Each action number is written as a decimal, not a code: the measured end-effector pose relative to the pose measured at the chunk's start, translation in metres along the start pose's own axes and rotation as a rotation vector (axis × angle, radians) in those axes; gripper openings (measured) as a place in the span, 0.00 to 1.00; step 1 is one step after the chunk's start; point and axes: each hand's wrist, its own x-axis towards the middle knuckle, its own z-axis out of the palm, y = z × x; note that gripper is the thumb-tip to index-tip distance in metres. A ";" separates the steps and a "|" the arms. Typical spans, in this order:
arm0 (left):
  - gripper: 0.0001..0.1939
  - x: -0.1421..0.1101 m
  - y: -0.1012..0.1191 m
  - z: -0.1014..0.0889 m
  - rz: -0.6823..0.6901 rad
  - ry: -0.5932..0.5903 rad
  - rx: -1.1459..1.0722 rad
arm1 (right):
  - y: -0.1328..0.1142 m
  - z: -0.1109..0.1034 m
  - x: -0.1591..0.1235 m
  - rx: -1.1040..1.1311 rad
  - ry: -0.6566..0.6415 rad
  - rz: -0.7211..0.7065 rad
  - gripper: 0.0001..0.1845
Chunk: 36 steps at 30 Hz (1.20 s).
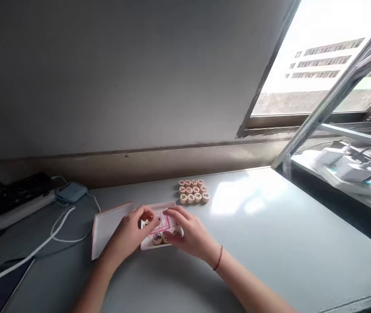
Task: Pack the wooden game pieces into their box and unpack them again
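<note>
A shallow white box (153, 248) lies on the desk between my hands, with several round wooden Chinese chess pieces and a sheet printed with pink lines (163, 222) inside. My left hand (132, 229) curves over the box's left side, its thumb and forefinger apart, with one piece (146, 223) partly showing between them. Over the right side is my right hand (190, 230), fingers bent and spread from the thumb, which is close to the pieces along the near edge. One piece there (157, 238) shows clearly; others are partly hidden by the right hand. I see nothing held in either hand.
Behind the box, several chess pieces (194, 190) stand in neat rows. The box lid (107, 228) lies at left, near white cables (55, 232), a blue device (72, 192) and a dark tablet-like object (4, 284). A metal post (322, 102) rises at right.
</note>
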 end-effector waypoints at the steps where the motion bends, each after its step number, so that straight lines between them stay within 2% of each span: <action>1: 0.12 -0.002 0.002 0.004 -0.012 -0.019 -0.039 | -0.003 0.002 0.001 0.010 0.016 -0.019 0.16; 4: 0.12 -0.004 0.004 0.014 -0.007 -0.048 -0.094 | -0.007 0.005 0.002 0.022 0.050 -0.024 0.09; 7: 0.13 0.000 -0.006 0.020 0.066 -0.041 -0.057 | -0.003 0.000 0.001 0.011 0.067 0.048 0.07; 8: 0.14 0.003 -0.012 0.021 0.105 -0.006 0.000 | 0.001 -0.003 0.001 -0.014 0.070 0.097 0.07; 10: 0.14 0.011 -0.027 0.021 0.190 0.152 0.186 | 0.012 -0.010 -0.001 -0.101 0.069 0.231 0.06; 12: 0.16 0.018 -0.042 0.020 0.197 0.274 0.344 | 0.023 -0.015 -0.003 -0.209 0.037 0.359 0.05; 16: 0.15 0.023 -0.056 0.019 0.114 0.240 0.495 | 0.041 -0.016 -0.008 -0.353 -0.096 0.492 0.04; 22: 0.08 0.017 -0.046 0.014 0.005 0.207 0.558 | 0.044 -0.015 -0.008 -0.331 -0.166 0.531 0.04; 32: 0.09 0.020 -0.046 0.016 0.075 0.300 0.573 | 0.044 -0.014 -0.007 -0.264 -0.148 0.516 0.06; 34: 0.10 0.016 -0.044 0.011 0.103 0.273 0.582 | 0.042 -0.014 -0.007 -0.249 -0.110 0.482 0.07; 36: 0.10 0.010 -0.041 0.006 0.112 0.172 0.570 | 0.039 -0.015 -0.006 -0.238 -0.069 0.455 0.09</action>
